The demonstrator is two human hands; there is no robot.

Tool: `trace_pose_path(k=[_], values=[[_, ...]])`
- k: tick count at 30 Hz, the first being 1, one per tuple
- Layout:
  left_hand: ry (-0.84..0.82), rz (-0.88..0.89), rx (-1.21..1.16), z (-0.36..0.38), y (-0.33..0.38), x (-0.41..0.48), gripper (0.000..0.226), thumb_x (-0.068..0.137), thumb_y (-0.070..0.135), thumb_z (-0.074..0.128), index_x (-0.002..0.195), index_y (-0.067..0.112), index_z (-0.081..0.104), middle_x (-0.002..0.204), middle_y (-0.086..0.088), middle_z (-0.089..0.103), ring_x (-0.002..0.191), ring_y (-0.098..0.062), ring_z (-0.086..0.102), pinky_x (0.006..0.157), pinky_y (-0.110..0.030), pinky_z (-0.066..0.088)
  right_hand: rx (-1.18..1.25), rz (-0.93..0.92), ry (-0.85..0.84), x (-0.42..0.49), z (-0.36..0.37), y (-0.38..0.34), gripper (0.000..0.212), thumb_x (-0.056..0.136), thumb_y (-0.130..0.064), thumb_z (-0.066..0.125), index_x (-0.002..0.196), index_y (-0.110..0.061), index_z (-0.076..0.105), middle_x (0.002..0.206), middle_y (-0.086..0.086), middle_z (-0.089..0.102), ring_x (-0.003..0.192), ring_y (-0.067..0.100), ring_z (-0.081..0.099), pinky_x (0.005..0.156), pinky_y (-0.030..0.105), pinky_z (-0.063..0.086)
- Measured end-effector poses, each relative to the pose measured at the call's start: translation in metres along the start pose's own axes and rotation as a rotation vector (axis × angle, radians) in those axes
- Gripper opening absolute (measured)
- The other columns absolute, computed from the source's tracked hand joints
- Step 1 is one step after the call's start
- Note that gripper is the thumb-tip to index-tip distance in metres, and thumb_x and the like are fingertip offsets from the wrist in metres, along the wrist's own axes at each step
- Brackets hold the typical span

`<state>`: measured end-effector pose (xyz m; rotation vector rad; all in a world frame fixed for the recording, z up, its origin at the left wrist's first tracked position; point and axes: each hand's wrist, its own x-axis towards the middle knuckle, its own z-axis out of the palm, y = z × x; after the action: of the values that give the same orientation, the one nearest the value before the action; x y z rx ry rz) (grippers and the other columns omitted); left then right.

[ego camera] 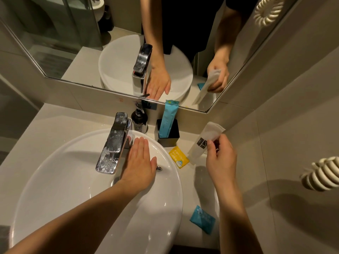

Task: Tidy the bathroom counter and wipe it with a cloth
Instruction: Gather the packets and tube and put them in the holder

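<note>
My right hand (221, 162) pinches a long white packet (202, 142) with a dark label, its lower end touching the beige counter (200, 182) right of the basin. My left hand (139, 162) lies flat and open over the white basin (73, 173), beside the chrome tap (114, 143). A small yellow packet (178, 157) lies on the counter by the white packet. A teal packet (202, 219) lies nearer me. A black square holder (167, 132) at the back holds a long blue packet (167, 118).
A dark pump bottle (139, 119) stands behind the tap against the mirror (110, 52). A coiled white cord (322, 173) hangs on the right wall. The wall closes in the counter on the right.
</note>
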<state>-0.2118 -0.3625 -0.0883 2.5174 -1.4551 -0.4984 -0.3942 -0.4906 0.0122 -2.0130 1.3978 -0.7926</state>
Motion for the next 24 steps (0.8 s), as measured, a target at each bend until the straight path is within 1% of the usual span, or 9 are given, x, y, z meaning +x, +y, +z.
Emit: trace_pose_path(k=[1, 2, 4, 8, 10, 16, 18, 21, 24], values=[[0.003, 0.001, 0.003, 0.000, 0.000, 0.000, 0.070, 0.105, 0.044, 0.021, 0.158, 0.007, -0.006, 0.168, -0.014, -0.008, 0.155, -0.026, -0.011, 0.120, -0.038, -0.012, 0.022, 0.012, 0.007, 0.001, 0.001, -0.004, 0.009, 0.100, -0.011, 0.055, 0.092, -0.012, 0.057, 0.088, 0.005, 0.062, 0.074, 0.020, 0.056, 0.061, 0.028, 0.044], [0.006, 0.004, 0.007, 0.000, 0.000, 0.000, 0.070, 0.105, 0.044, 0.020, 0.158, 0.007, -0.005, 0.168, -0.014, -0.007, 0.155, -0.026, -0.011, 0.120, -0.038, -0.012, 0.048, 0.014, 0.020, 0.004, 0.003, -0.009, 0.009, 0.100, -0.012, 0.056, 0.091, -0.013, 0.057, 0.088, 0.005, 0.063, 0.076, 0.021, 0.058, 0.061, 0.026, 0.045], [0.008, 0.007, 0.010, 0.001, 0.000, 0.000, 0.070, 0.104, 0.044, 0.020, 0.158, 0.006, -0.005, 0.168, -0.014, -0.007, 0.155, -0.026, -0.010, 0.121, -0.038, -0.011, 0.113, -0.003, 0.048, 0.013, 0.007, -0.024, 0.009, 0.100, -0.011, 0.056, 0.092, -0.015, 0.057, 0.090, 0.003, 0.065, 0.079, 0.018, 0.061, 0.061, 0.012, 0.042], [-0.013, -0.004, 0.007, 0.000, 0.000, 0.000, 0.070, 0.104, 0.045, 0.019, 0.158, 0.008, -0.007, 0.168, -0.013, -0.008, 0.155, -0.026, -0.012, 0.123, -0.041, -0.007, 0.161, -0.038, 0.016, 0.035, 0.026, -0.048, 0.005, 0.100, -0.010, 0.057, 0.102, -0.013, 0.060, 0.100, 0.005, 0.068, 0.088, 0.016, 0.062, 0.064, 0.002, 0.040], [-0.018, -0.009, 0.003, -0.001, 0.000, 0.000, 0.070, 0.104, 0.046, 0.019, 0.158, 0.009, -0.007, 0.168, -0.012, -0.009, 0.154, -0.025, -0.012, 0.125, -0.042, -0.005, 0.161, -0.043, -0.033, 0.043, 0.038, -0.051, 0.008, 0.101, -0.011, 0.056, 0.107, -0.011, 0.061, 0.105, 0.005, 0.068, 0.094, 0.016, 0.063, 0.067, 0.004, 0.042], [-0.021, -0.017, 0.008, 0.000, 0.000, 0.000, 0.071, 0.104, 0.047, 0.018, 0.158, 0.009, -0.008, 0.168, -0.012, -0.010, 0.154, -0.025, -0.013, 0.126, -0.044, -0.002, 0.136, -0.010, -0.142, 0.055, 0.066, -0.044, 0.009, 0.103, -0.016, 0.054, 0.108, -0.015, 0.061, 0.112, 0.001, 0.066, 0.103, 0.013, 0.062, 0.082, 0.026, 0.057], [-0.026, -0.021, 0.012, 0.000, 0.001, 0.000, 0.071, 0.104, 0.047, 0.017, 0.157, 0.009, -0.009, 0.168, -0.012, -0.011, 0.154, -0.025, -0.014, 0.126, -0.045, -0.001, 0.120, 0.009, -0.168, 0.056, 0.073, -0.039, 0.013, 0.104, -0.016, 0.053, 0.114, -0.016, 0.061, 0.115, 0.001, 0.066, 0.106, 0.012, 0.061, 0.086, 0.027, 0.056], [-0.031, -0.023, 0.022, 0.000, 0.000, 0.001, 0.070, 0.104, 0.047, 0.017, 0.157, 0.010, -0.010, 0.168, -0.012, -0.012, 0.154, -0.025, -0.014, 0.126, -0.045, -0.001, 0.071, 0.046, -0.204, 0.057, 0.083, -0.028, 0.011, 0.104, -0.016, 0.052, 0.112, -0.017, 0.060, 0.115, 0.001, 0.065, 0.101, 0.011, 0.059, 0.083, 0.028, 0.057], [-0.032, -0.026, 0.015, 0.001, 0.000, 0.001, 0.071, 0.104, 0.047, 0.017, 0.157, 0.010, -0.010, 0.168, -0.011, -0.012, 0.154, -0.025, -0.014, 0.126, -0.045, 0.000, 0.023, 0.064, -0.239, 0.058, 0.091, -0.019, 0.012, 0.104, -0.015, 0.052, 0.112, -0.016, 0.060, 0.116, 0.002, 0.066, 0.097, 0.011, 0.057, 0.075, 0.019, 0.050]])
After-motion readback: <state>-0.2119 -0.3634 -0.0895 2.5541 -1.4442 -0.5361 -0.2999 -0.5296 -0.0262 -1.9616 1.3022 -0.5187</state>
